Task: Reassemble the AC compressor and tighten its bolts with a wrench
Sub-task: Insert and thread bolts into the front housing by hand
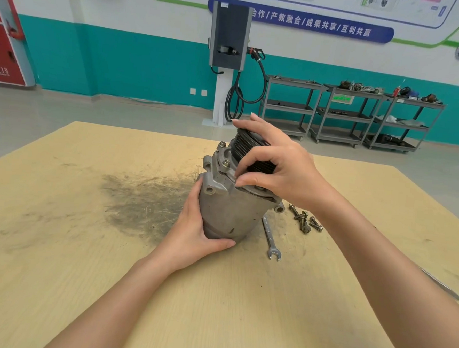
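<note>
Grey cast aluminium makes up the AC compressor [229,208], which stands tilted on the wooden table [84,245] with its black ribbed pulley [247,148] uppermost. The left hand [192,233] is wrapped around the lower housing, thumb across the front, bracing it. The right hand [279,169] is draped over the pulley, fingers curled down around its rim and the thumb tip pressing at the seam of the front cover; whether it pinches a bolt there I cannot tell.

Two bolts [225,154] already sit in the cover flange, just ahead of the right hand's fingertips. Below the right wrist lie the loose bolts [304,221], and just beside them, nearer the left hand, the combination wrench [270,238].

The likely risk is the base sliding: the body rests on an edge, so a push from above could kick it out of the left hand's grasp and onto the loose hardware. A cover not seated flush could also cross-thread the remaining bolts once the wrench is applied.
</note>
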The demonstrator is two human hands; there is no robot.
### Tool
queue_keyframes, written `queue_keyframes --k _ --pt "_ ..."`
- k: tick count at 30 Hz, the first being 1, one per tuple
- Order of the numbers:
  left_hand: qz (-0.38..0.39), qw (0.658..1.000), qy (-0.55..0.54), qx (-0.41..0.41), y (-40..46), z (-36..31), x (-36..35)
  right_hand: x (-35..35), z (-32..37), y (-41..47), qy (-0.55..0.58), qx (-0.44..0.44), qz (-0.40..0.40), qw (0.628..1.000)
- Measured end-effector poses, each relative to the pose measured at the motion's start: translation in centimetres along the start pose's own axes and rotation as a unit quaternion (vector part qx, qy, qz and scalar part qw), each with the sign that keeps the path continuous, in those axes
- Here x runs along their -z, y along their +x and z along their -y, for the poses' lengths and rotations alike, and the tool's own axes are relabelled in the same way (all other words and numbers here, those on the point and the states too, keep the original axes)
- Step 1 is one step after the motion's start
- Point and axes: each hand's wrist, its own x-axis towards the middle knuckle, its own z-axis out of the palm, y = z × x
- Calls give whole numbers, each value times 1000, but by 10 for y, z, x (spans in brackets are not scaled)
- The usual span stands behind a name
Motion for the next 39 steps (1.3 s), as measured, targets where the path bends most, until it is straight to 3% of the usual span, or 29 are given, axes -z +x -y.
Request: queue_keyframes --k 4,12,18,25,31,39 --pt "0 1000 0 2 0 0 0 8 -2 1 -5 14 59 998" --pt "2 1000 -2 1 0 -1 0 -3 1 1 -6 -13 -11 1000" --pt "-2 1000 2 -4 1 0 -1 9 -2 1 9 12 60 998" --pt "-2 1000 0 -3 1 0 -1 -3 3 1 -11 -16 -13 1000" --pt "0 1000 0 -4 1 1 -1 9 0 1 1 20 62 998" --pt "0 1000 -1 -4 1 2 -1 -1 3 1 -3 -10 1 1000"
